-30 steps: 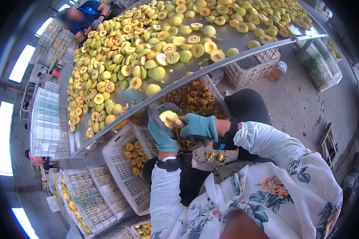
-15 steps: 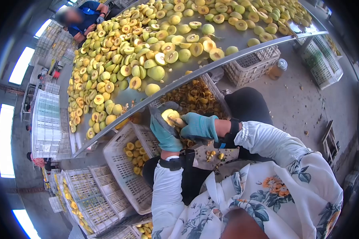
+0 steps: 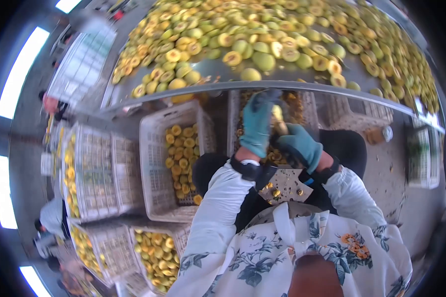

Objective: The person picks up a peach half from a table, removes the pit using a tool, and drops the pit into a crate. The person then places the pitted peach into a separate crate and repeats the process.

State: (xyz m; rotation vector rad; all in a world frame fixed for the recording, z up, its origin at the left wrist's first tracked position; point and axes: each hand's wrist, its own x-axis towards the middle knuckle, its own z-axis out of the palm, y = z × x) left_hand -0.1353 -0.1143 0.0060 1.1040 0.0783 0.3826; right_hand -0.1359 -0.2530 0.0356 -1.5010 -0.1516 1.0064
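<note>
My left hand (image 3: 255,126), in a teal glove with dark fingers, is closed around a halved yellow fruit (image 3: 277,113), likely a peach. My right hand (image 3: 302,146), gloved alike, is closed on a short tan-handled tool (image 3: 281,129) that meets the fruit; its working end is blurred and hidden. Both hands are held close together over a crate (image 3: 234,116) of brownish fruit scraps, just below the metal table edge (image 3: 223,86). On the table lie many halved fruits (image 3: 198,44) with brown centres, their skins green-yellow.
A white crate (image 3: 153,163) of hollowed fruit halves stands left of my knees. More filled crates (image 3: 101,168) are stacked further left. Right of my knee are a jar (image 3: 379,134) and another crate (image 3: 354,115). Other people (image 3: 54,218) are at the far left.
My view has turned left, so the table edge now lies nearly level and the crates show more fully. Both hands stay together on the fruit. The co-worker at the table is out of clear view.
</note>
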